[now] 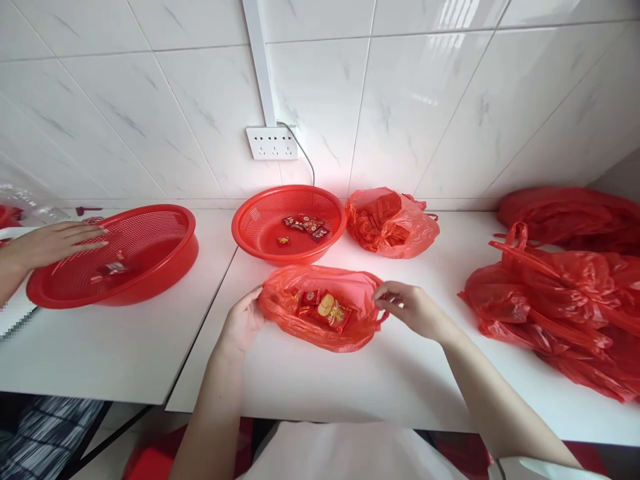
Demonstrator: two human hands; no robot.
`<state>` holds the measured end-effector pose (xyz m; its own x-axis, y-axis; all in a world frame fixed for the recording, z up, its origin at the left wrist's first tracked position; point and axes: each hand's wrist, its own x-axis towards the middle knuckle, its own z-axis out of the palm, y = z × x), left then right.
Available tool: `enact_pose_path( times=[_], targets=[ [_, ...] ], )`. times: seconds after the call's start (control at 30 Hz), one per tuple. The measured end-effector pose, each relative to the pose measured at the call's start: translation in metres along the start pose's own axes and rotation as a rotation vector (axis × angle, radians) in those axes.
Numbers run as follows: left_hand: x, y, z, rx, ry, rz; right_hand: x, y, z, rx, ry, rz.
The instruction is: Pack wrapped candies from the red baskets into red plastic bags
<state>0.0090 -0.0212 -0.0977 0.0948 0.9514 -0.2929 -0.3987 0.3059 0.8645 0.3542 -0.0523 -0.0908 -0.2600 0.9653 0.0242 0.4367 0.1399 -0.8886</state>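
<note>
Head view: my left hand grips the red bag on the desk; my right hand curls at its right rim, pinch unclear. Gentle, even spreading should keep it open.

Inside the open red thin-plastic bag, we cannot count the overlapping glossy red packets. At its left end, the folds partly hide the fingertips of the left hand. Behind it, we find the print on the small dark-red wrapped packets too tiny to read. Far left of it, the view's edge cuts off a co-worker's arm; far right of it, heaped shiny red plastic bags run out of view, contents hidden.
</note>
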Motion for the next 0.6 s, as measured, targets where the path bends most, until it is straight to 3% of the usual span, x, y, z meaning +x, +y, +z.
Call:
enact_pose_path(
  times=[0.1,0.2,0.3,0.37,0.43,0.5,0.6],
  targets=[
    [-0.003,0.021,0.009,0.263,0.004,0.196,0.012,-0.028,-0.018,0.451,0.218,-0.168],
    [-0.012,0.061,0.017,0.707,-0.031,0.370,0.029,-0.055,-0.036,0.715,0.414,-0.256],
    [-0.024,0.104,0.022,1.114,-0.218,0.305,0.044,-0.072,-0.042,0.760,0.492,-0.260],
    [-0.030,0.124,0.024,1.381,-0.255,0.231,0.049,-0.079,-0.039,0.673,0.553,-0.285],
    [-0.034,0.133,0.027,1.597,-0.201,0.215,0.052,-0.083,-0.032,0.533,0.611,-0.318],
    [-0.035,0.135,0.032,1.749,-0.079,0.375,0.053,-0.085,-0.024,0.407,0.646,-0.348],
    [-0.033,0.131,0.044,1.742,0.080,0.950,0.053,-0.089,-0.017,0.336,0.661,-0.383]
  ],
)
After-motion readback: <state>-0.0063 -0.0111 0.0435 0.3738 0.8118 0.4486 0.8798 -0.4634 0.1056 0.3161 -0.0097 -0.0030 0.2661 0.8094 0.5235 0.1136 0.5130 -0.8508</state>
